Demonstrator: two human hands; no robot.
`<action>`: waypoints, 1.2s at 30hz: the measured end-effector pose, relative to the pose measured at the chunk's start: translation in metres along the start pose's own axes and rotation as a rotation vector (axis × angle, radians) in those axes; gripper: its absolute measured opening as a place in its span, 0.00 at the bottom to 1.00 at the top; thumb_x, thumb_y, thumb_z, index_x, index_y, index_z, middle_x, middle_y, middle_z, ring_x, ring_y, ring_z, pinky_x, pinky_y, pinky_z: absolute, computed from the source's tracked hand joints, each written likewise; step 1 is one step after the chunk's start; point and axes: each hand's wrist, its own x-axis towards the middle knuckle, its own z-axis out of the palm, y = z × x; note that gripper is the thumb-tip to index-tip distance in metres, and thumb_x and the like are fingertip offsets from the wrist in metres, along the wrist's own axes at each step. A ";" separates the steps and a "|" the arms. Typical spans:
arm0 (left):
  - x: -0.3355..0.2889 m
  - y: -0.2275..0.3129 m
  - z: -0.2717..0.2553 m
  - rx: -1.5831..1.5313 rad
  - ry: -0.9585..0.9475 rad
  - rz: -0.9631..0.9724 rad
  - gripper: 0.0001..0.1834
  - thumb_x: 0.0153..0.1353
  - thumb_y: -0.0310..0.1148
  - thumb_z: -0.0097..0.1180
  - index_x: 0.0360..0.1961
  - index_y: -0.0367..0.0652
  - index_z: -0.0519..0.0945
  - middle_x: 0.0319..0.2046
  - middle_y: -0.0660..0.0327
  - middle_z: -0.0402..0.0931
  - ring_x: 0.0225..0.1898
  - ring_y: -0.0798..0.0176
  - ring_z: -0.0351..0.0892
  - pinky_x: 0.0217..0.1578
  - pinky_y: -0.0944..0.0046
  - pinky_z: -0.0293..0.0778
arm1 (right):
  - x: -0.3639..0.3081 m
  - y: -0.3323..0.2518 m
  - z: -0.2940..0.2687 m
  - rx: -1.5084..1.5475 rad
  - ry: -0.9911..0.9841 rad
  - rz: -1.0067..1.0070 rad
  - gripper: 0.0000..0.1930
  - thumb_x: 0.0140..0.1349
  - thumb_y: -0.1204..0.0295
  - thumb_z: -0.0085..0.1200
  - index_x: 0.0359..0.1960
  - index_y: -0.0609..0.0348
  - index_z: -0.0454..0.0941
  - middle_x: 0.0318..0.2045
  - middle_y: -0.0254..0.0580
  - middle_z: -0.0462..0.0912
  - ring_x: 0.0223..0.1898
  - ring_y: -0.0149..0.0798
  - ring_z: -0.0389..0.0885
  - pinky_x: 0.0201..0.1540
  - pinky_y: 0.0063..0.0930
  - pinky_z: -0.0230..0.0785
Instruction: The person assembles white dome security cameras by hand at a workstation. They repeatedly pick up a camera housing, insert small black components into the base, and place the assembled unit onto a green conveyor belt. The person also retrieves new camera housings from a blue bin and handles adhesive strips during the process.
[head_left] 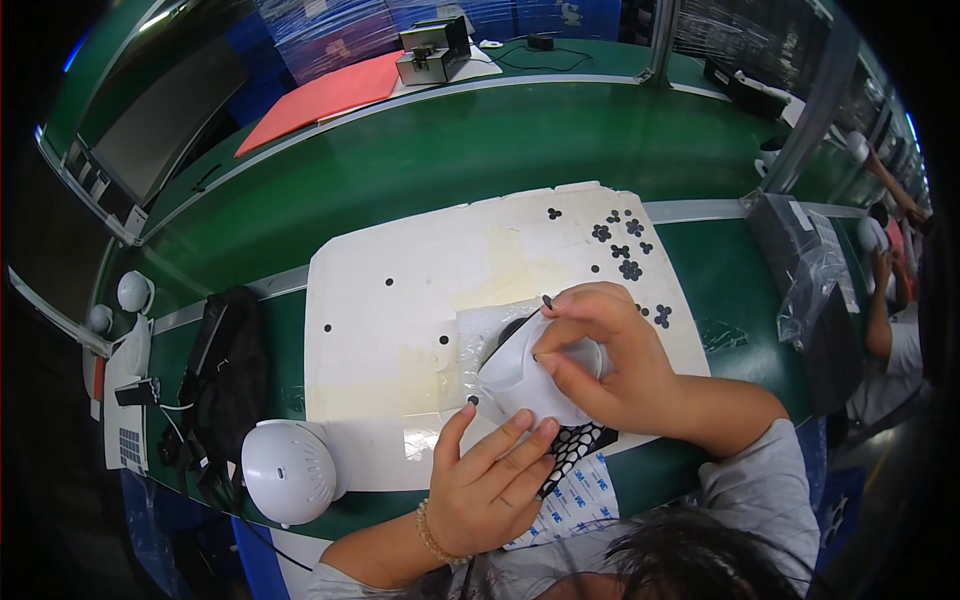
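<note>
A white rounded plastic device (530, 380) with a dark front lies tilted on a translucent foam pad (470, 345). My right hand (625, 360) is over it, thumb and index finger pinched against its white shell; what they hold, if anything, is too small to make out. A small black disc (547, 302) shows at another fingertip of that hand. My left hand (490, 485) has its fingers spread, two fingertips at the shell's lower edge. Another black disc (473, 400) shows at its index fingertip. Beside it lies a black sheet with rounded white cutouts (572, 455), partly covered.
A worn white board (370, 380) lies on the green table, with several loose black discs and black disc clusters (630, 270) at right. A second white device (290, 470) stands at left near a black bag (230, 350). Blue-printed backing paper (580, 505) lies in front.
</note>
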 end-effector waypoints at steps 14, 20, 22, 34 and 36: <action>0.000 -0.003 0.002 0.019 0.006 0.016 0.07 0.42 0.30 0.52 0.26 0.44 0.77 0.46 0.62 0.75 0.51 0.62 0.70 0.55 0.42 0.50 | -0.039 -0.005 -0.026 0.034 -0.141 0.122 0.04 0.52 0.70 0.55 0.29 0.53 0.76 0.55 0.47 0.61 0.60 0.55 0.51 0.60 0.45 0.44; -0.002 -0.004 0.005 0.025 0.027 0.023 0.07 0.42 0.31 0.52 0.26 0.44 0.77 0.46 0.61 0.75 0.52 0.62 0.69 0.55 0.41 0.50 | -0.042 -0.008 -0.022 0.069 -0.211 0.170 0.04 0.56 0.69 0.50 0.28 0.54 0.73 0.58 0.49 0.59 0.62 0.56 0.47 0.61 0.46 0.39; -0.002 -0.003 0.005 0.031 0.021 0.019 0.07 0.42 0.31 0.52 0.26 0.44 0.77 0.46 0.61 0.75 0.52 0.62 0.69 0.55 0.42 0.50 | -0.042 -0.007 -0.022 0.078 -0.219 0.173 0.05 0.57 0.69 0.50 0.27 0.55 0.74 0.58 0.52 0.58 0.63 0.55 0.45 0.61 0.46 0.36; -0.001 -0.002 0.005 0.048 0.020 0.010 0.06 0.43 0.29 0.52 0.26 0.44 0.77 0.46 0.61 0.75 0.52 0.62 0.69 0.54 0.42 0.50 | -0.042 -0.011 -0.020 0.014 -0.180 0.178 0.04 0.55 0.69 0.52 0.27 0.54 0.74 0.56 0.47 0.62 0.62 0.54 0.50 0.60 0.44 0.43; -0.001 -0.002 0.005 0.044 0.022 0.012 0.07 0.43 0.29 0.52 0.26 0.44 0.77 0.46 0.61 0.75 0.52 0.62 0.69 0.55 0.42 0.50 | -0.046 -0.010 -0.020 -0.058 -0.145 0.120 0.04 0.54 0.68 0.53 0.29 0.52 0.75 0.55 0.45 0.64 0.61 0.52 0.52 0.58 0.43 0.44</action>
